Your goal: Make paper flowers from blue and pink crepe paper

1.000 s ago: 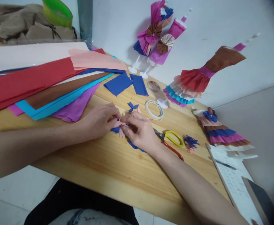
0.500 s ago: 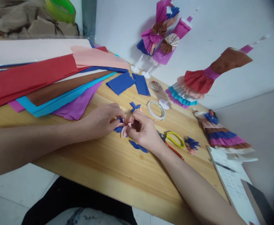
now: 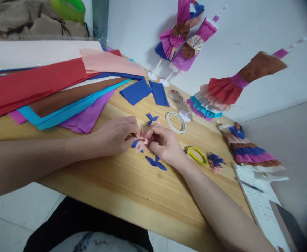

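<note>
The right hand point(image 3: 166, 145) pinches the edge of the pink petals point(image 3: 142, 143) between thumb and forefinger, its other fingers curled in. The left hand point(image 3: 119, 134) meets it from the opposite side, thumb and forefinger pressed together on the petals, though the exact contact is partly hidden by its own knuckles.

In the last second the pink petals have gone from lying mostly under the fingers to standing up in a small, crinkled cluster, which suggests that the loose paper is being drawn together into one piece. The hands have moved slightly apart around it.

Blue petals point(image 3: 134, 144) show below and to the left of the pink petals. On the near side of them, a blue cutout point(image 3: 156, 163) lies flat on the desk point(image 3: 122, 185), now uncovered; another blue cutout point(image 3: 152, 119) lies just beyond them. Farther beyond are two blue sheets point(image 3: 136, 92), and beyond to the right a white tape ring point(image 3: 168, 121). Well to their right come the scissors point(image 3: 197, 159), partly hidden by the right hand, then a blue and pink bundle point(image 3: 215, 160). Far to their left spreads a coloured paper stack point(image 3: 38, 82).
</note>
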Available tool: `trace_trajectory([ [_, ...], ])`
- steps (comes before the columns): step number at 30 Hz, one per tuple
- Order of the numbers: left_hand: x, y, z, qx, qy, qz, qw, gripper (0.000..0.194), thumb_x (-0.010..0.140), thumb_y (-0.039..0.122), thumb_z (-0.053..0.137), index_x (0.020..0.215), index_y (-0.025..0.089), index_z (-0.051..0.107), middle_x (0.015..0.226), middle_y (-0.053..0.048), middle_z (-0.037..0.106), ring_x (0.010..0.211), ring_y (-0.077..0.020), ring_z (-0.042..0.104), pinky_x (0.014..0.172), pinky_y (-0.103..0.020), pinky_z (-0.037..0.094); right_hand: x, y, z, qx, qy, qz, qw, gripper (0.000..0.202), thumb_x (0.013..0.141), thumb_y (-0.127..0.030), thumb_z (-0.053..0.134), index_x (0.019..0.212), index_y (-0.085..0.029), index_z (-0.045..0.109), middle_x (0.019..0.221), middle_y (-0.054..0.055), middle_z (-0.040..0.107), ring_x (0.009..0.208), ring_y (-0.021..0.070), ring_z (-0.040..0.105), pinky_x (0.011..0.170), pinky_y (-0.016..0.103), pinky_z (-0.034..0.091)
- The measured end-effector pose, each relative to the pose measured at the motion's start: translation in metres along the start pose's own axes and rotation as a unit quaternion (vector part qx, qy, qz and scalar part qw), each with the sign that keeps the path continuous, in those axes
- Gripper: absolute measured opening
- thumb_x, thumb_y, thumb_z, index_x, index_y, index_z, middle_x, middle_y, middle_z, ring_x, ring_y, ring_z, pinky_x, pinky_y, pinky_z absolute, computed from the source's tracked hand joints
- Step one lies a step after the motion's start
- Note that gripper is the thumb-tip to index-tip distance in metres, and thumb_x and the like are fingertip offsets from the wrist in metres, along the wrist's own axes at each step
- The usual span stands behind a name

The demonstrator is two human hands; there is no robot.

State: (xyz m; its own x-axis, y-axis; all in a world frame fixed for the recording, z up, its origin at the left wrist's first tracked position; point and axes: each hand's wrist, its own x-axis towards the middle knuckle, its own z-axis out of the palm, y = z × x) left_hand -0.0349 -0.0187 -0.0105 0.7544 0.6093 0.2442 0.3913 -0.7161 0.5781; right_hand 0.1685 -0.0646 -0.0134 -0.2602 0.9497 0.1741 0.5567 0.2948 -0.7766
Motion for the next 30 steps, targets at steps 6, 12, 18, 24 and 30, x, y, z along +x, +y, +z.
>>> trace_trajectory([
  [6, 0.001, 0.002, 0.000, -0.002, 0.020, -0.005, 1.000, 0.018, 0.088, 0.023, 0.057, 0.077, 0.014, 0.067, 0.080, -0.003, 0.059, 0.071, -0.0129, 0.056, 0.066, -0.025, 0.041, 0.001, 0.001, -0.006, 0.022, -0.020, 0.026, 0.999, 0.017, 0.066, -0.010, 0.052, 0.078, -0.019, 0.061, 0.069, -0.001, 0.058, 0.059, 0.0117, 0.052, 0.053, 0.025, 0.040],
  [12, 0.003, -0.001, 0.001, -0.027, 0.013, -0.013, 0.999, 0.017, 0.087, 0.016, 0.053, 0.078, 0.014, 0.067, 0.085, -0.005, 0.064, 0.080, -0.0152, 0.060, 0.074, -0.027, 0.046, 0.000, 0.005, -0.005, 0.022, -0.025, 0.028, 0.999, 0.008, 0.081, -0.019, 0.057, 0.084, -0.019, 0.064, 0.072, 0.001, 0.064, 0.058, 0.0109, 0.054, 0.053, 0.024, 0.043],
  [18, 0.004, -0.001, -0.001, -0.049, 0.009, -0.013, 0.999, 0.025, 0.088, 0.016, 0.050, 0.068, 0.015, 0.063, 0.080, -0.004, 0.063, 0.078, -0.0142, 0.060, 0.073, -0.026, 0.045, 0.000, 0.002, -0.001, 0.078, -0.035, 0.029, 0.996, 0.014, 0.082, -0.018, 0.056, 0.093, -0.019, 0.064, 0.074, 0.001, 0.067, 0.063, 0.0127, 0.062, 0.059, 0.026, 0.049],
  [24, 0.006, 0.010, -0.010, -0.060, -0.017, -0.050, 0.997, 0.037, 0.094, 0.025, 0.044, 0.066, 0.015, 0.066, 0.076, -0.003, 0.060, 0.076, -0.0143, 0.056, 0.071, -0.027, 0.042, 0.001, -0.002, -0.004, 0.068, -0.028, 0.023, 0.997, 0.014, 0.079, -0.019, 0.060, 0.093, -0.019, 0.063, 0.078, 0.002, 0.067, 0.066, 0.0129, 0.061, 0.060, 0.026, 0.050],
  [30, 0.008, 0.013, -0.011, -0.075, -0.029, -0.050, 0.996, 0.033, 0.089, 0.025, 0.052, 0.061, 0.018, 0.070, 0.067, 0.000, 0.055, 0.069, -0.0122, 0.054, 0.066, -0.026, 0.038, -0.001, 0.004, -0.001, -0.007, -0.018, 0.018, 1.000, 0.025, 0.079, -0.017, 0.062, 0.104, -0.019, 0.064, 0.077, 0.000, 0.066, 0.064, 0.0121, 0.060, 0.062, 0.027, 0.048],
])
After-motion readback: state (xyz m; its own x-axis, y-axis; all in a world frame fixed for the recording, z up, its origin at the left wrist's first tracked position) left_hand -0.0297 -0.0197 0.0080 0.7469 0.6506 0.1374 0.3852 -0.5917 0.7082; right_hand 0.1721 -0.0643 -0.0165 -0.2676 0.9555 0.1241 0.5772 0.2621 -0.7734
